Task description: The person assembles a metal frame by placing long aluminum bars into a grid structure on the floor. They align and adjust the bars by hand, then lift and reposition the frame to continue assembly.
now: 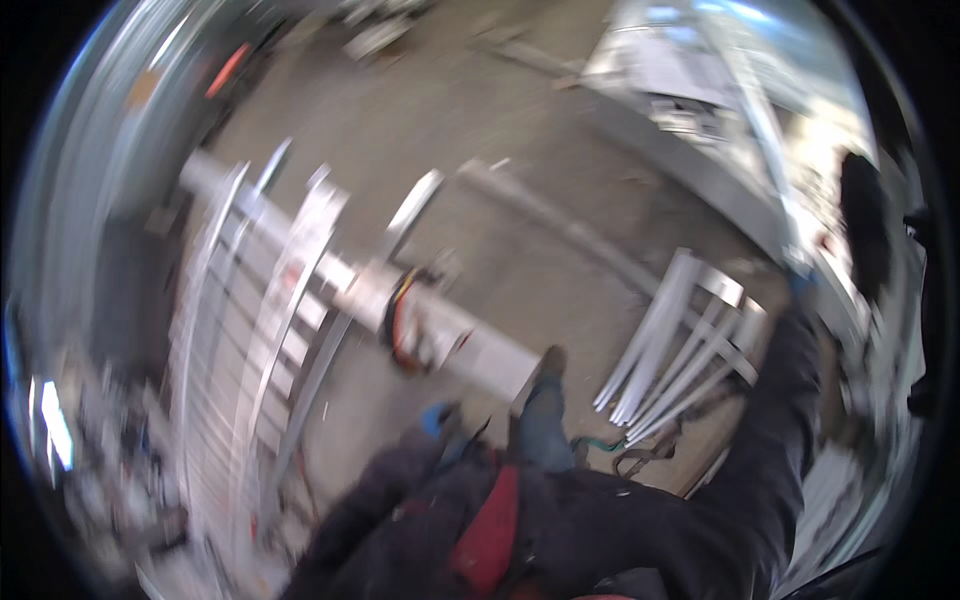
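Observation:
Motion blurs much of the head view. My right arm reaches out to the right, and my blue-gloved right hand point(803, 283) is at the near end of a long pale metal bar point(765, 130). Its fingers are smeared, so I cannot make out whether they grip the bar. My left hand point(438, 418), also in a blue glove, is low in front of my body, with its fingers blurred and nothing clear in it. Just beyond it lies a thick pale beam point(480, 350) with a dark and orange strap point(402, 320) around it.
Slatted pale metal frames point(240, 330) lie across the beam on the left. Several white metal profiles point(665, 350) are bundled on the floor at right, by a loose strap point(648, 455). A bench point(690, 165) stands at upper right. My foot point(550, 362) is beside the beam's end.

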`<state>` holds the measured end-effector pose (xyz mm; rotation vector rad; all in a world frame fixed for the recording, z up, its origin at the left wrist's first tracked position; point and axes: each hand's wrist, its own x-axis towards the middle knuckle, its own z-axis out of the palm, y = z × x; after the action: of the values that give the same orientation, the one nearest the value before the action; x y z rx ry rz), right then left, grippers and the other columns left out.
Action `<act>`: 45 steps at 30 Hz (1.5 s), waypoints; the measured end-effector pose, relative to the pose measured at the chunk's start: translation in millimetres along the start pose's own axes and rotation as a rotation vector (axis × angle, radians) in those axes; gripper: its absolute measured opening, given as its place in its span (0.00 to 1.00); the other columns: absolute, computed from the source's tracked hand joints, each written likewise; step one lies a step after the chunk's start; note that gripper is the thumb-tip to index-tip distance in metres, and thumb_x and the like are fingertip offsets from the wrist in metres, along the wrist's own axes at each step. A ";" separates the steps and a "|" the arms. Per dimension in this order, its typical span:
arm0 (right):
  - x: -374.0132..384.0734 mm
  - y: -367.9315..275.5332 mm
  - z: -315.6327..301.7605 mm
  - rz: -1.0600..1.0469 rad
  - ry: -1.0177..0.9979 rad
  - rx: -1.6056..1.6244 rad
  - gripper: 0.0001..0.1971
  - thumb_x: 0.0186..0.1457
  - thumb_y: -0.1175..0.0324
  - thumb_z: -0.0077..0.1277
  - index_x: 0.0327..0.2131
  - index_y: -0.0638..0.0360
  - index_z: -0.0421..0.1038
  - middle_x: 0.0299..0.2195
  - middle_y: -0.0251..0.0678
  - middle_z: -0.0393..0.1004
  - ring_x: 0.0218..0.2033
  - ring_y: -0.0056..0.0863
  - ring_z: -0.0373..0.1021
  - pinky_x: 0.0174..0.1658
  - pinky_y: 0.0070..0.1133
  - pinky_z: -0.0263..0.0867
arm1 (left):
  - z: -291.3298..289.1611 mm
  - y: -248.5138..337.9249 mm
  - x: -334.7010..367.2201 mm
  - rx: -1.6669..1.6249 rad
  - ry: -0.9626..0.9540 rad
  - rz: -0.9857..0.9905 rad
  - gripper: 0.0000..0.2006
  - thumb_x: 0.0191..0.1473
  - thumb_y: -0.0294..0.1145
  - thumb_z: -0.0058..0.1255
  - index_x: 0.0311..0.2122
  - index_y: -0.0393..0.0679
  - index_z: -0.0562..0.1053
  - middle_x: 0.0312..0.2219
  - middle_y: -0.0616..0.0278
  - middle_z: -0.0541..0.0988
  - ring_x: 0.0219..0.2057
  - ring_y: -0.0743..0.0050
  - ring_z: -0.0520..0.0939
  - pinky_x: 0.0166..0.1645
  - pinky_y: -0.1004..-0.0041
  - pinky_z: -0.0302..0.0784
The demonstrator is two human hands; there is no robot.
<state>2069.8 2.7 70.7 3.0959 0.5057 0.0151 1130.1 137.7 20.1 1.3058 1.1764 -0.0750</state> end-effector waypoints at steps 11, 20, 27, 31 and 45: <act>119.3 0.6 51.4 -0.021 -0.035 0.070 0.41 0.54 0.30 0.50 0.61 0.50 0.70 0.53 0.52 0.76 0.56 0.52 0.71 0.58 0.40 0.67 | 40.4 76.2 -17.2 0.096 0.174 -0.269 0.27 0.62 0.48 0.55 0.60 0.39 0.72 0.53 0.47 0.80 0.54 0.59 0.80 0.60 0.64 0.74; 133.6 3.1 53.5 -0.020 -0.025 0.074 0.42 0.54 0.30 0.50 0.61 0.51 0.70 0.54 0.52 0.76 0.57 0.51 0.71 0.59 0.40 0.66 | 56.3 114.6 -34.5 -0.133 0.216 -0.255 0.15 0.64 0.41 0.51 0.47 0.42 0.77 0.41 0.53 0.83 0.41 0.64 0.83 0.51 0.65 0.77; 126.1 -5.0 42.7 -0.053 -0.002 0.091 0.42 0.54 0.29 0.49 0.62 0.51 0.69 0.55 0.52 0.75 0.58 0.51 0.70 0.60 0.40 0.65 | 39.7 83.0 -35.8 0.047 0.283 -0.311 0.23 0.64 0.44 0.52 0.58 0.40 0.73 0.51 0.48 0.81 0.53 0.57 0.81 0.59 0.63 0.74; 118.1 8.4 35.0 0.018 0.036 0.057 0.42 0.54 0.29 0.49 0.62 0.52 0.69 0.55 0.51 0.75 0.58 0.50 0.70 0.60 0.40 0.65 | 29.7 92.7 -32.3 0.110 0.225 -0.331 0.25 0.65 0.47 0.51 0.59 0.39 0.73 0.52 0.46 0.80 0.55 0.56 0.80 0.61 0.63 0.73; 47.6 -33.5 -18.5 -0.037 0.376 0.025 0.43 0.55 0.29 0.48 0.63 0.53 0.68 0.56 0.51 0.74 0.59 0.50 0.69 0.61 0.40 0.64 | -19.5 -30.8 -69.5 -0.031 0.396 -0.271 0.26 0.63 0.44 0.56 0.60 0.39 0.72 0.53 0.48 0.80 0.54 0.61 0.81 0.60 0.65 0.74</act>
<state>2104.1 49.7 89.4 3.1124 0.5707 0.6034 1066.1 104.0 50.5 1.1570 1.6832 0.0059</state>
